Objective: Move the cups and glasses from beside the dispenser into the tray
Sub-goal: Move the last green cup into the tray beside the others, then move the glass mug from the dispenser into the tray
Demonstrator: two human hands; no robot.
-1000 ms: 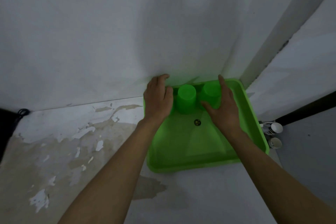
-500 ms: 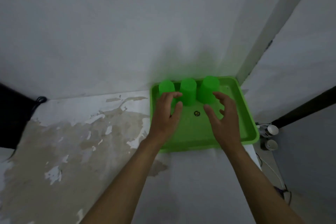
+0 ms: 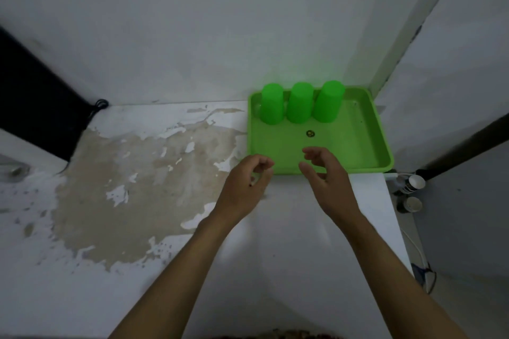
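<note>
Green tray point(image 3: 366, 146) sits in the far right corner of the white worktop point(image 3: 289, 228), against the wall. Three green cups point(image 3: 298, 106) stand upside down in a row along the tray's far edge, close side by side. Left hand point(image 3: 245, 184) hovers at the tray's near left corner, fingers point(image 3: 264, 164) loosely curled, holding nothing. Right hand point(image 3: 327, 179) over the tray's near rim, fingers apart, empty. Peeled, stained patch point(image 3: 143, 170) left of the tray.

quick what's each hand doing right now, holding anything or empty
Left hand: empty, fingers loosely curled, at the near edge of the green tray.
Right hand: empty, open, over the tray's near rim.
</note>
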